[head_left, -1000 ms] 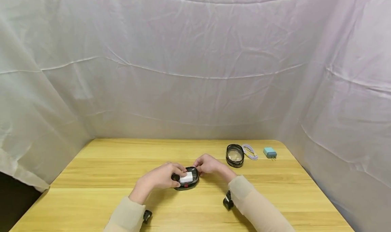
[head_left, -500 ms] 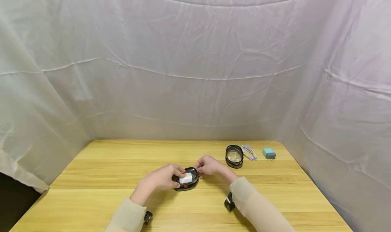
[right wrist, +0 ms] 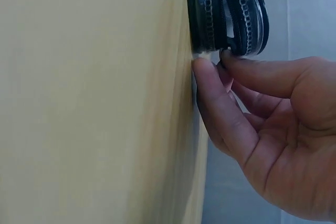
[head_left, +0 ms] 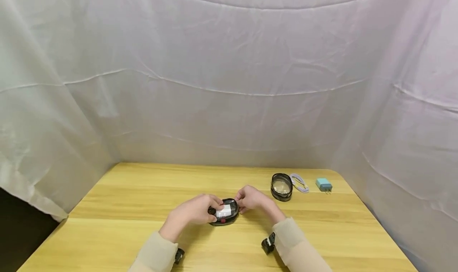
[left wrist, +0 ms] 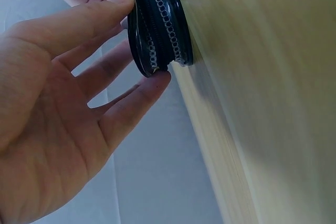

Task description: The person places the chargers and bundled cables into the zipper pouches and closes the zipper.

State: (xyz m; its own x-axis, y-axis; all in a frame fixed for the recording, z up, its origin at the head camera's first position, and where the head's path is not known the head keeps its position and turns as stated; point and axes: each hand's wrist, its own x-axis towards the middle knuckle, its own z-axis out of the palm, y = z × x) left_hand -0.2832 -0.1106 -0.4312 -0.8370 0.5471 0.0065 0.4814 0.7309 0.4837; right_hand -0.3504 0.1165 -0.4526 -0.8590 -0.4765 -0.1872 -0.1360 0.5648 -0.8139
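Observation:
A small black zippered pouch (head_left: 232, 207) with a clear top lies on the table. A white item and something red show through it. My left hand (head_left: 196, 210) holds its left part; in the left wrist view the thumb (left wrist: 113, 9) presses on the clear face while other fingers touch the far side and end. At the right end, my right hand (head_left: 252, 198) pinches the zipper pull (right wrist: 224, 57) between thumb and forefinger. In the right wrist view the zipper edges (right wrist: 226, 11) stand apart, with something pale between them.
Farther back on the right stands another black-rimmed clear pouch (head_left: 281, 187). Beside it lies a coiled pale-purple cable (head_left: 299, 183). A light-blue and grey plug charger (head_left: 324, 184) rests near the table's right edge. Pale cloth (head_left: 229, 77) hangs behind the table.
The head view has swung slightly, so everything sits farther right in it. Both hands keep about the same places on the pouch.

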